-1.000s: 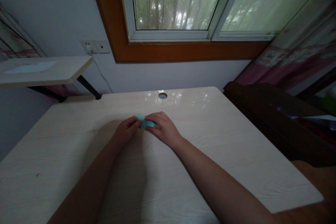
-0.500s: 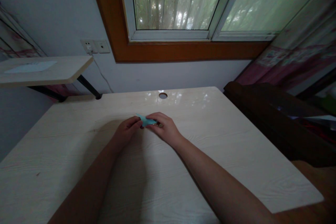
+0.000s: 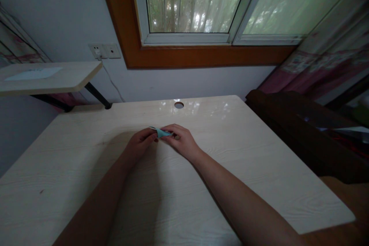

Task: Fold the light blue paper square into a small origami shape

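A small piece of light blue-green folded paper (image 3: 163, 133) is held between my two hands, a little above the desk (image 3: 230, 161). My left hand (image 3: 141, 141) pinches its left end between thumb and fingers. From the other side, my right hand (image 3: 180, 138) grips the right part, thumb below and fingers above. A thin pointed flap of the paper sticks up by the left fingertips. The fingers hide much of the paper, so its full shape cannot be made out.
A round cable hole (image 3: 179, 105) lies near the desk's back edge. At the back left a raised shelf (image 3: 83, 78) on black legs carries a white sheet (image 3: 34, 73). A dark wooden piece of furniture (image 3: 276, 123) stands along the right side. A window (image 3: 196, 4) is behind.
The paper has tilted slightly in my fingers, and its left part now shows as a narrow raised flap instead of a flatter face. Both arms have stayed nearly in place.
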### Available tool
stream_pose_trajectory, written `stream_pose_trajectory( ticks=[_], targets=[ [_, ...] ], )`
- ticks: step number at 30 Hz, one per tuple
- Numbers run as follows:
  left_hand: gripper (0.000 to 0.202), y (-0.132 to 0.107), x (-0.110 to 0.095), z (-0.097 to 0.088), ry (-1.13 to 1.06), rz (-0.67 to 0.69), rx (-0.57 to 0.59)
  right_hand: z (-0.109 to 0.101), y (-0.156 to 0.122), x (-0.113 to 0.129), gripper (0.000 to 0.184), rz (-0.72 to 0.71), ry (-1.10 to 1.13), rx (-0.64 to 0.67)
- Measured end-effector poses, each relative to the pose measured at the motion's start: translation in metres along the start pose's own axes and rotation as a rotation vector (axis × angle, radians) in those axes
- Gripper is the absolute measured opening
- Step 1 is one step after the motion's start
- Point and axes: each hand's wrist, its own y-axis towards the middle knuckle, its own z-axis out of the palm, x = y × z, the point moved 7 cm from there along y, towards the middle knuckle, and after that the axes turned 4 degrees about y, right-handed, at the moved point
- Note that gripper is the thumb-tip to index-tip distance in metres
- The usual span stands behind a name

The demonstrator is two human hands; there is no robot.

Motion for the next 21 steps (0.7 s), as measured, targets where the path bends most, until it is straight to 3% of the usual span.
stream_pose_trajectory(
  ticks=[14, 21],
  targets=[
    [0.019, 0.001, 0.011, 0.000, 0.003, 0.003, -0.038, 0.003, 0.000, 0.002, 0.024, 0.007, -0.049, 0.043],
    [0.015, 0.000, 0.006, 0.006, 0.002, 0.022, 0.022, 0.001, -0.001, -0.010, 0.022, 0.070, -0.017, -0.020]
  ],
)
